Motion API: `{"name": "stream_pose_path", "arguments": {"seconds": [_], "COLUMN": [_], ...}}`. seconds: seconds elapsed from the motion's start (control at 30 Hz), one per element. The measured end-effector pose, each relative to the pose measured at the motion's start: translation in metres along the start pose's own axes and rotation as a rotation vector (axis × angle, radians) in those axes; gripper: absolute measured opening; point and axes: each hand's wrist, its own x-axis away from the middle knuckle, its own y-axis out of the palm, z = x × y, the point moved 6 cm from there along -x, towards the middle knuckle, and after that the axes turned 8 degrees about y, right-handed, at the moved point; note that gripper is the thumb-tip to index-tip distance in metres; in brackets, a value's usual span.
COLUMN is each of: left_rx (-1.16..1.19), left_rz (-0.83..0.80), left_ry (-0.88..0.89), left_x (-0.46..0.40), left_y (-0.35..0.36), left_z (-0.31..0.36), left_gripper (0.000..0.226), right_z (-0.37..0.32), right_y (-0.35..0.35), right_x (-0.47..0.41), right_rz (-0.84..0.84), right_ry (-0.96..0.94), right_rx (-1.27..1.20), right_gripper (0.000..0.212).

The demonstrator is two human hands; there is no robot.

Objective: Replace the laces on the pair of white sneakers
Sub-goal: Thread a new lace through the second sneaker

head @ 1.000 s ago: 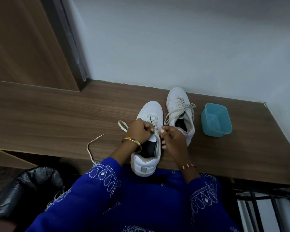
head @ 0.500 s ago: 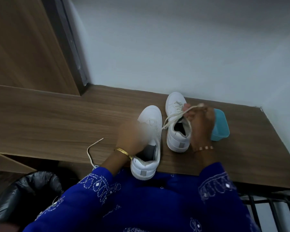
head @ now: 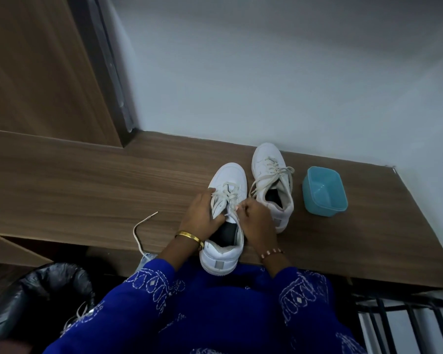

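Two white sneakers stand toe-away on a wooden desk. The near sneaker has its heel over the desk's front edge; the far sneaker sits to its right with loose cream laces. My left hand grips the near sneaker's left side by the tongue. My right hand pinches that sneaker's lace near the top eyelets. A loose lace lies on the desk to the left and hangs over the edge.
A turquoise plastic tub stands right of the far sneaker. A grey wall runs behind the desk, a wooden panel rises at the left. A bin with a black bag is below left, a black metal rack below right.
My right hand has come back from the far sneaker's laces to the near sneaker. My left hand now grips the near sneaker's side. The far sneaker has shifted slightly.
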Motion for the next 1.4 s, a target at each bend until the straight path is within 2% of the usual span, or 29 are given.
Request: {"name": "stream_pose_path", "arguments": {"seconds": [0.1, 0.2, 0.3, 0.37, 0.47, 0.53, 0.6, 0.63, 0.77, 0.83, 0.9, 0.97, 1.07, 1.13, 1.3, 1.4], "left_rx": [0.017, 0.003, 0.022, 0.033, 0.035, 0.014, 0.002, 0.000, -0.036, -0.066, -0.102, -0.137, -0.180, -0.198, -0.215, -0.227], "left_rz": [0.011, 0.022, 0.052, 0.057, 0.064, 0.061, 0.051, 0.044, 0.039, 0.034, 0.022, 0.020, 0.022, 0.021, 0.022, 0.024], "left_ry": [-0.006, 0.007, -0.001, -0.004, -0.010, -0.007, -0.006, -0.003, -0.002, 0.006, 0.009, 0.000, -0.007, -0.008, -0.004, 0.011], "left_x": [0.001, 0.001, 0.002, 0.002, 0.002, 0.002, 0.002, 0.002, 0.001, 0.000, -0.001, -0.003, -0.003, -0.003, -0.003, -0.002], "left_y": [0.000, 0.002, 0.001, 0.002, 0.003, 0.002, 0.000, 0.000, -0.001, 0.000, 0.002, 0.003, 0.006, 0.006, 0.005, 0.003], "left_z": [0.000, -0.001, -0.002, -0.003, -0.003, -0.002, 0.000, 0.001, 0.002, 0.003, 0.003, 0.003, 0.004, 0.006, 0.007, 0.008], "left_gripper": [0.070, 0.064, 0.048, 0.045, 0.043, 0.043, 0.043, 0.045, 0.042, 0.040, 0.039, 0.040, 0.042, 0.043, 0.043, 0.042], "right_z": [-0.005, -0.015, -0.017, -0.019, -0.020, -0.016, -0.009, -0.007, -0.005, -0.004, -0.002, -0.001, -0.003, -0.002, -0.010, -0.023], "right_y": [-0.015, -0.050, -0.093, -0.103, -0.084, -0.058, -0.032, -0.022, -0.002, -0.008, -0.020, -0.039, -0.058, -0.056, -0.067, -0.092], "right_x": [0.000, 0.001, 0.008, 0.008, 0.005, 0.004, 0.001, -0.001, -0.005, -0.003, -0.003, -0.005, -0.005, -0.002, 0.001, -0.001], "right_rz": [0.045, 0.109, 0.374, 0.446, 0.387, 0.264, 0.128, 0.076, -0.024, -0.021, -0.025, 0.029, 0.130, 0.138, 0.146, 0.131], "right_ry": [-0.023, -0.018, -0.082, -0.143, -0.175, -0.138, -0.076, -0.048, -0.037, -0.006, 0.066, 0.105, 0.086, 0.112, 0.126, 0.162], "right_rx": [-0.061, -0.383, -0.716, -0.703, -0.351, -0.182, -0.121, -0.093, 0.097, 0.021, -0.179, -0.379, -0.539, -0.615, -0.642, -0.759], "right_gripper": [0.017, 0.023, 0.029, 0.025, 0.019, 0.004, 0.027, 0.030, 0.021, 0.019, 0.026, 0.027, 0.029, 0.036, 0.031, 0.035]}}
